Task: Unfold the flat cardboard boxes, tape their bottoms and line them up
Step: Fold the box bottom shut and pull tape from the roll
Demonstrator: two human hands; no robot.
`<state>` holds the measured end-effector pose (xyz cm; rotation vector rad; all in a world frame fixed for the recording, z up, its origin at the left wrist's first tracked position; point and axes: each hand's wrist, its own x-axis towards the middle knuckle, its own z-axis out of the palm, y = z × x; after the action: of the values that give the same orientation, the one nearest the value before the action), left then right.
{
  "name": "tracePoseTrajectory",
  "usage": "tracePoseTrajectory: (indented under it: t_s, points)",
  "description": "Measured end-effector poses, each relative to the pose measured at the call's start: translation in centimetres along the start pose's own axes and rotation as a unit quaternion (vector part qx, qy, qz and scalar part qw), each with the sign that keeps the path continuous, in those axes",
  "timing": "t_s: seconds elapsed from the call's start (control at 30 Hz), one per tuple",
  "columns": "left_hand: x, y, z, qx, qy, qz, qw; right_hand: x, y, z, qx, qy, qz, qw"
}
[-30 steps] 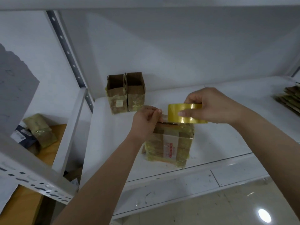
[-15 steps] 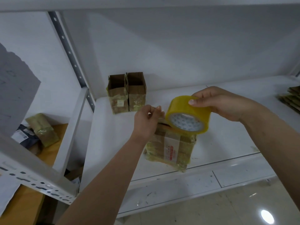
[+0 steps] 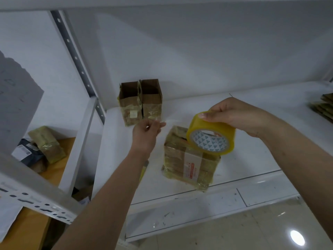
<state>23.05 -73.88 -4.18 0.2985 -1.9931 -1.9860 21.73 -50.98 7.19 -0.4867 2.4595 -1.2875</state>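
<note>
A small cardboard box, wrapped in old yellowish tape, stands on the white shelf near its front edge. My right hand grips a roll of yellow tape just above the box's right side. My left hand pinches the free end of the clear tape strip, which stretches from the roll to the left. Two opened boxes stand side by side at the back left of the shelf.
A stack of flat cardboard boxes lies at the shelf's far right. A perforated metal upright borders the shelf on the left. Beyond it, packages lie on a wooden surface. Glossy floor shows below the shelf.
My left hand has pulled the tape end away to the left, off the box. The roll has tilted so its core faces me and has dropped a little toward the box.
</note>
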Motion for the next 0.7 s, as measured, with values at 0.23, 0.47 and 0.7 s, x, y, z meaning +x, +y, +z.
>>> tracePoseTrajectory:
  t_s: [0.23, 0.47, 0.7]
  points:
    - [0.6, -1.9, -1.8, 0.100, 0.014, -0.013, 0.995, 0.8, -0.1, 1.6, -0.032, 0.068, -0.003, 0.997]
    - [-0.2, -3.8, -0.5, 0.196, -0.075, -0.165, 0.964, 1.3, 0.5, 2.5, 0.005, 0.115, 0.007, 0.993]
    - [-0.5, -3.8, 0.4, 0.153, -0.127, -0.303, 0.932, 1.8, 0.8, 3.1, 0.044, 0.149, -0.009, 0.988]
